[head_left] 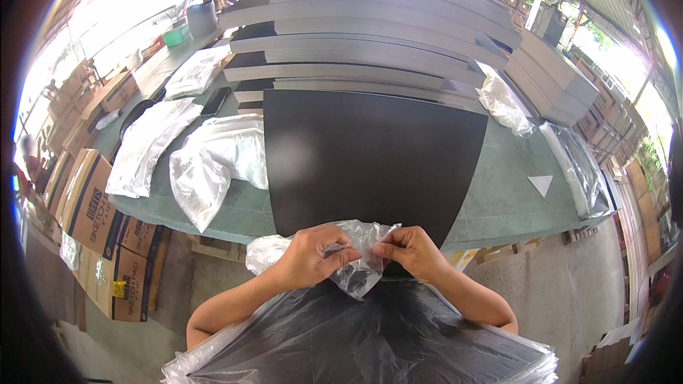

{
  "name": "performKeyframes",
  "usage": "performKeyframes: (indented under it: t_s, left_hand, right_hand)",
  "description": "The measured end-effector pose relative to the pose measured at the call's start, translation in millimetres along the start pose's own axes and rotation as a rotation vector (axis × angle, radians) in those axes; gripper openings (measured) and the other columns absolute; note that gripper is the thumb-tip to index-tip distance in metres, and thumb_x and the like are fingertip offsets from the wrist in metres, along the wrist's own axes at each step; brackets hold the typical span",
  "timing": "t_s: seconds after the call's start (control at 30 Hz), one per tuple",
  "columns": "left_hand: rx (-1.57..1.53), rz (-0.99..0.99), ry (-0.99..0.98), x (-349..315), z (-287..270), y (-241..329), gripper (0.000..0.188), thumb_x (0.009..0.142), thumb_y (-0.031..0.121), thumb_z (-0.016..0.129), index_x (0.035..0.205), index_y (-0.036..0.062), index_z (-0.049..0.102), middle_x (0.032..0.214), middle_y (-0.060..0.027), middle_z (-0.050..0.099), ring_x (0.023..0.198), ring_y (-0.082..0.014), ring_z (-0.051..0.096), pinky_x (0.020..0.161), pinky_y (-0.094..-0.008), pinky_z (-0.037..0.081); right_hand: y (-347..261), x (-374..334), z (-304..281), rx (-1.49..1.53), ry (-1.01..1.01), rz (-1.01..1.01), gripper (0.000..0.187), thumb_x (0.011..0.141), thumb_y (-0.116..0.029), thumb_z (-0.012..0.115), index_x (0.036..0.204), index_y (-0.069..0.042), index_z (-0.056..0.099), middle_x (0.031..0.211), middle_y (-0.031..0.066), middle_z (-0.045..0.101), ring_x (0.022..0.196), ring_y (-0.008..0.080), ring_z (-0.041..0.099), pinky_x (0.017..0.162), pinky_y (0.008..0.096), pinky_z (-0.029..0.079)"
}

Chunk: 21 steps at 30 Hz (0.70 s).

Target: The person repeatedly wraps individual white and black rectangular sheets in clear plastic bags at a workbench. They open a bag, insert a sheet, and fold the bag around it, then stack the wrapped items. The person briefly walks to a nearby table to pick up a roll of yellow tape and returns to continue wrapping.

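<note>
A crumpled clear plastic bag (361, 281) is pinched between both of my hands, at the near edge of the table. My left hand (316, 254) is closed on its left side, thumb against bent fingers. On its other side, my right hand (416, 252) grips it between thumb and forefinger. Just beyond my hands, a large black board (370, 163) lies flat on the green table (491, 206). Nearest me, below my hands, spreads a dark stack covered in clear plastic (370, 345); whether it is wrapped boards or layered sleeves, I cannot tell.
Tall stacks of grey-edged boards (356, 46) stand at the back of the table. Bundles of clear plastic bags (153, 146) and a black phone (215, 102) lie on the left. A white triangular scrap (541, 185) is at right. Cardboard boxes (92, 203) sit on the floor at left.
</note>
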<state>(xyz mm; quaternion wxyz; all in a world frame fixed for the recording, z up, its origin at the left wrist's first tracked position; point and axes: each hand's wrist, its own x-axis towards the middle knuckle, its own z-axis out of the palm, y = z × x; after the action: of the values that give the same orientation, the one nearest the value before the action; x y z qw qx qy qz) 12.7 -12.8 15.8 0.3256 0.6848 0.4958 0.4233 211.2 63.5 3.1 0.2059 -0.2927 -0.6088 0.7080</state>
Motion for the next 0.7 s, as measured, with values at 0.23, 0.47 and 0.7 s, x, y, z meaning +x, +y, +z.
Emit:
performKeyframes:
  t_s: [0.23,0.47,0.7]
  left_hand:
    - [-0.112,0.040,-0.092,1,14,5,0.016,0.073,0.014,0.067,0.076,-0.0001,0.059,0.071,-0.0104,0.059,0.063,-0.0180,0.058,0.054,-0.0285,0.044]
    - [0.673,-0.188,0.610,-38,-153,-109,0.010,0.075,0.002,0.053,0.084,0.0000,0.055,0.074,-0.0135,0.060,0.067,-0.0250,0.059,0.060,-0.0343,0.046]
    - [0.254,0.006,-0.565,-16,19,-7,0.038,0.079,0.036,0.056,0.097,0.0038,0.048,0.072,-0.0176,0.058,0.068,-0.0380,0.056,0.061,-0.0448,0.043]
  right_hand:
    - [18,2,7,0.391,-0.140,0.023,0.021,0.077,-0.021,0.064,0.076,-0.002,0.055,0.069,0.0032,0.057,0.063,0.0098,0.054,0.059,0.0248,0.045]
    - [-7,-16,-24,0.648,-0.141,-0.136,0.017,0.081,-0.018,0.059,0.071,-0.004,0.056,0.069,0.0075,0.058,0.063,0.0162,0.057,0.061,0.0271,0.047]
    - [-58,-17,3,-0.341,-0.008,-0.728,0.023,0.070,-0.015,0.070,0.085,0.000,0.061,0.113,0.0148,0.048,0.105,0.0200,0.047,0.085,0.0305,0.040]
